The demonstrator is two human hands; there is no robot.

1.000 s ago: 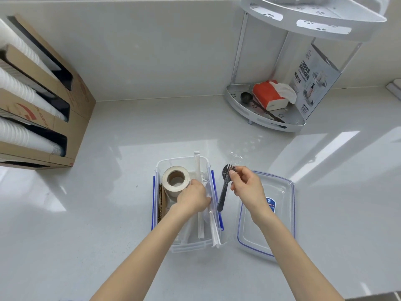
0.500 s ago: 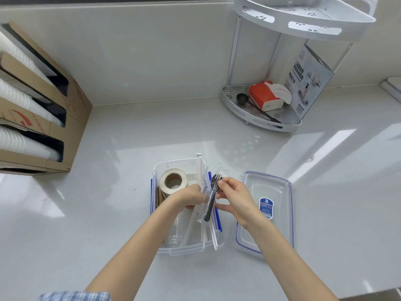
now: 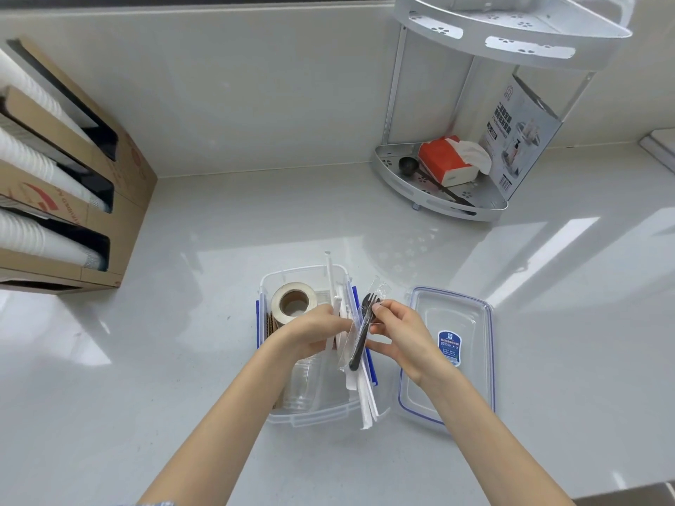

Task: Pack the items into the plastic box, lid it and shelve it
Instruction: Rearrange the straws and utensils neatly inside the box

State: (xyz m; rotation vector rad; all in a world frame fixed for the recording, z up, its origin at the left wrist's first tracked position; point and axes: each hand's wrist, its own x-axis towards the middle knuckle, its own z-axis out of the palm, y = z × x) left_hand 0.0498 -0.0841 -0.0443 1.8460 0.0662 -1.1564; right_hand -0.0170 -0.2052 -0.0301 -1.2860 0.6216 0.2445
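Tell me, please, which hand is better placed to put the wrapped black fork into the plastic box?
The right hand. It already pinches the wrapped black fork near its tines, just over the right wall of the plastic box. The left hand is busy inside, holding the white straws aside.

A glossy pale grey countertop (image 3: 204,359) carries everything. Near its centre stands the clear plastic box (image 3: 314,418); the box's lid (image 3: 471,323) lies flat just beside it at 3 o'clock. A cardboard cup dispenser (image 3: 120,199) sits at 10 o'clock, a white corner rack (image 3: 431,199) at 1 o'clock.
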